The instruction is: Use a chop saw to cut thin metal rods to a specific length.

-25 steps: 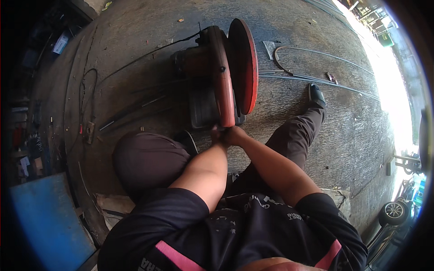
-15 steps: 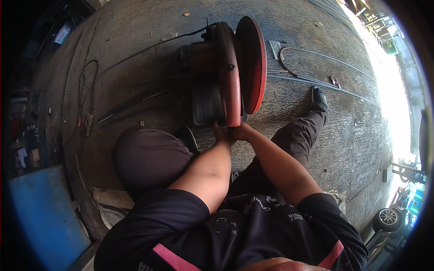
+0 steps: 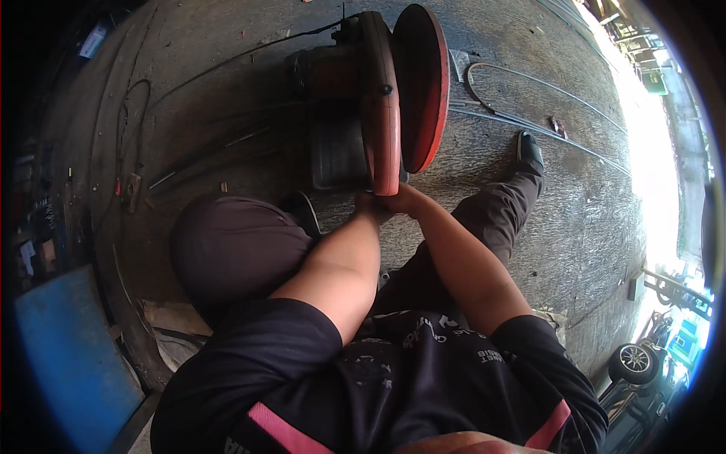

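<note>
In front of me on the floor stands a cut-off saw (image 3: pixel 382 102) with a worn red guard arm and a dark motor. A large round red-edged disc cover (image 3: pixel 432 106) sits on its right side. My left hand (image 3: pixel 369 203) and my right hand (image 3: pixel 406 200) meet at the saw's near end, just under the tip of the red arm. The arm and the hands themselves cover my fingers, so whatever they grip or touch there is hidden. The saw's dark base (image 3: pixel 336 163) lies beyond my left hand.
Thin metal rods (image 3: pixel 529 125) and a bent loop stretch over the worn floor to the right. A black cable (image 3: pixel 249 59) runs left from the saw. At left are a small wooden piece (image 3: pixel 134 189) and a blue panel (image 3: pixel 72 356). A vehicle wheel (image 3: pixel 634 363) shows at lower right.
The whole view has shifted, so the saw and floor sit higher in the picture. My hands stay together at the saw's near end.
</note>
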Demonstrator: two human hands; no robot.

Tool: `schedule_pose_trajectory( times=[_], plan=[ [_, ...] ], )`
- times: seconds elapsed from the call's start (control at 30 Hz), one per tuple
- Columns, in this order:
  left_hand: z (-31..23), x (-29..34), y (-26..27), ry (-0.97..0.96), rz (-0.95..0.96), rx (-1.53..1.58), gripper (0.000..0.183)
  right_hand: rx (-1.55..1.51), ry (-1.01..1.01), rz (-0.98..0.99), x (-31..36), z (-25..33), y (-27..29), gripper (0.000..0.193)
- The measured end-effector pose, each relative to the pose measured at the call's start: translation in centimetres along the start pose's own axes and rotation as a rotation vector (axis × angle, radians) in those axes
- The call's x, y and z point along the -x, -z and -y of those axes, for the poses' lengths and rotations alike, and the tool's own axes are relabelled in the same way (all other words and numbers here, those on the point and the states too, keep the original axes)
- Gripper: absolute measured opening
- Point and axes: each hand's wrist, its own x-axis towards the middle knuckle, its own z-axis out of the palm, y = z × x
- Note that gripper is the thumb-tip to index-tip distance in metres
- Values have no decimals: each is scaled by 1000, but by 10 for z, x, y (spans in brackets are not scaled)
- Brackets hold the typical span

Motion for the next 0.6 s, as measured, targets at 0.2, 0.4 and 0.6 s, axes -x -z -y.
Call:
schedule_pose_trajectory(
  times=[0.2, 0.4, 0.6],
  plan=[
    [5, 12, -28, -33, -64, -55, 48, -334, -240, -14, 21, 16, 10, 42],
    [6, 14, -33, -48, -90, -91, 47, 192, -112, -63, 10, 19, -10, 35],
    [5, 19, -36, -63, -134, -125, 45, 520, 180, -222, -5, -6, -21, 27]
  ],
)
